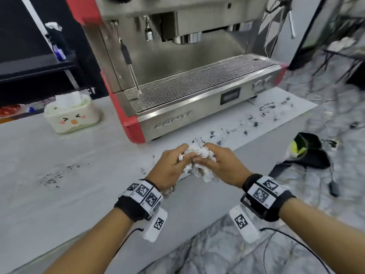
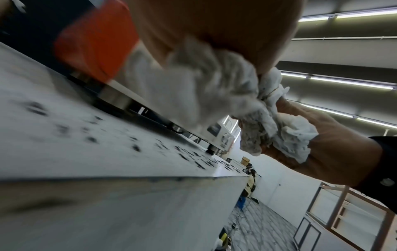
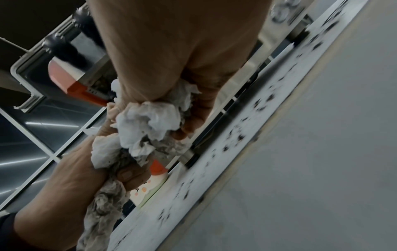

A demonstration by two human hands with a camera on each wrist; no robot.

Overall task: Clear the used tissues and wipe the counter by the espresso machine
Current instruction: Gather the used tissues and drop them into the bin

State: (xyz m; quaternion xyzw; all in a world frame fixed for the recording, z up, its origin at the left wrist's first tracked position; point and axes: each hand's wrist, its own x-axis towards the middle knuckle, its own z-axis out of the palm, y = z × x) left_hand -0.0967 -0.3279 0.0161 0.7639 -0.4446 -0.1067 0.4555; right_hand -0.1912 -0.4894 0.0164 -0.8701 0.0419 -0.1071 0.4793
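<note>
Both hands grip one tissue wad (image 1: 199, 159) just in front of the machine (image 1: 177, 76): left hand (image 1: 169, 167) and right hand (image 1: 221, 165) curled round it; tissue box (image 1: 71, 115) left of machine, a sheet sticking out; grounds (image 1: 266, 111) on counter (image 1: 59, 175) before machine

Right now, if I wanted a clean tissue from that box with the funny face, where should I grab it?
Pinch the white tissue sticking up out of the top of the tissue box, and come from straight above. It stands in a loose peak above the lid, so fingers can probably close on it and pull upward.
</note>
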